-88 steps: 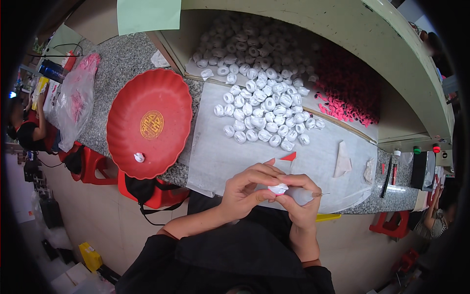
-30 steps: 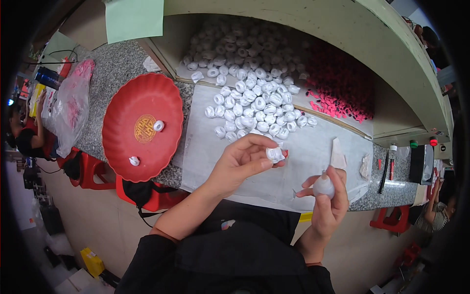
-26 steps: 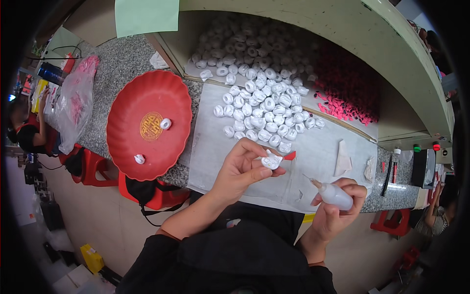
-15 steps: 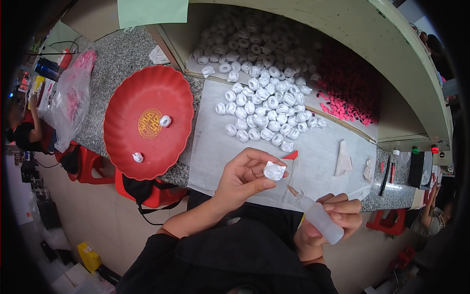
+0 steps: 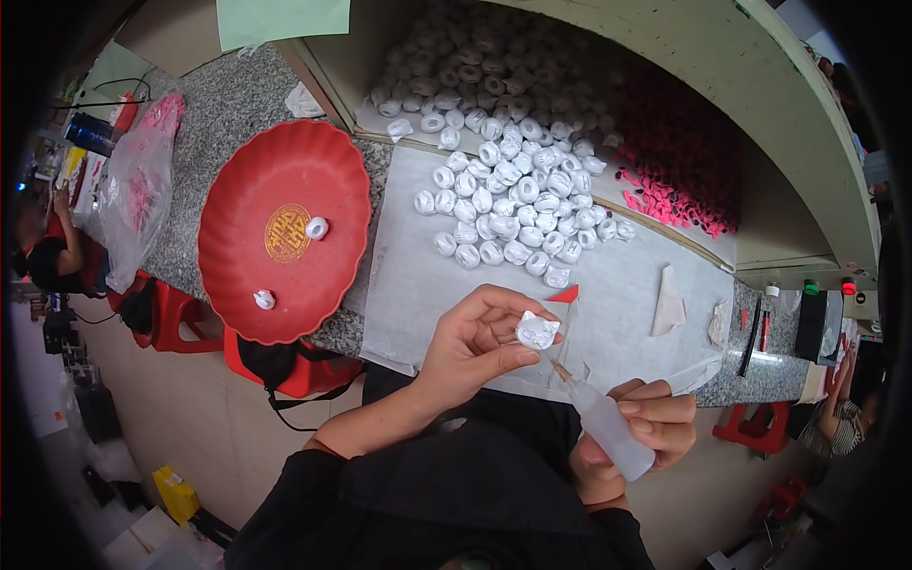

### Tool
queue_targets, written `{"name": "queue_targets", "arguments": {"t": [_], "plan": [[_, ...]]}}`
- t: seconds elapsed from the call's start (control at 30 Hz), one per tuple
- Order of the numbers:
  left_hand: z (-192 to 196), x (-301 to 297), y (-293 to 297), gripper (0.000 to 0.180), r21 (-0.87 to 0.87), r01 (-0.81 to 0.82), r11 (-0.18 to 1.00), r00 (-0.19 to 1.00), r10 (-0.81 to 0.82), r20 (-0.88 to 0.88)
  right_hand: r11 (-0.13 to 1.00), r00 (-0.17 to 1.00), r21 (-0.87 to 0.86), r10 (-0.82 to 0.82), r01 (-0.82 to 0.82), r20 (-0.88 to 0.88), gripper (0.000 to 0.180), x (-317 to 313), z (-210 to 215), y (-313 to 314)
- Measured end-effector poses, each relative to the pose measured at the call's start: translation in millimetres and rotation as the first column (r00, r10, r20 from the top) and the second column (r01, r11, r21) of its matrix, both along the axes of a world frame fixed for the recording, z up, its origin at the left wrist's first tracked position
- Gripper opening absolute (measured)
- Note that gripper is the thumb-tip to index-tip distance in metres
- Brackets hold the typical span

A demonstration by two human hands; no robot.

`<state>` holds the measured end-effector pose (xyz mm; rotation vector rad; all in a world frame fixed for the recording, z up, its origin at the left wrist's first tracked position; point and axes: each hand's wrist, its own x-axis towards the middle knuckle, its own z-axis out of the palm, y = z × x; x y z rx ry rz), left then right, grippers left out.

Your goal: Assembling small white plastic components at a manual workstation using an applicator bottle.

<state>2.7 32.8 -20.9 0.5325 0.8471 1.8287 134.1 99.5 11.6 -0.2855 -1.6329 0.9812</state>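
Observation:
Between the thumb and fingers of my left hand is a small white cat-head piece, its eared face turned up. My right hand is wrapped round a translucent squeeze bottle with a thin nozzle. The nozzle tip points up and left, just below the cat-head piece; whether it touches I cannot tell. A heap of similar white pieces lies beyond my hands on a white paper sheet. Two more, one of them a white piece, sit in the red scalloped tray at the left.
A shelf arches over the back, holding more white pieces and a pile of pink and black bits. Crumpled tissue and a small red piece lie on the sheet. A red stool stands at the left. Other people sit at both sides.
The cat-head piece has shifted slightly right and tilted in my left fingers. The bottle has moved a little left, its nozzle closer to the piece. The view has shifted slightly.

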Motion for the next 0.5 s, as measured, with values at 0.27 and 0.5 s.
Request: {"name": "queue_targets", "arguments": {"t": [0.27, 0.5], "plan": [[-0.9, 1.1, -0.9, 0.033, 0.015, -0.013, 1.000, 1.000, 0.013, 0.001, 1.000, 1.000, 0.012, -0.006, 0.006, -0.018, 0.043, 0.8, 1.6, 2.7], [0.2, 1.0, -0.8, 0.032, 0.006, 0.013, 1.000, 1.000, -0.013, -0.014, 1.000, 1.000, 0.009, -0.007, 0.007, -0.016, 0.044, 0.2, 1.4, 1.0]]}}
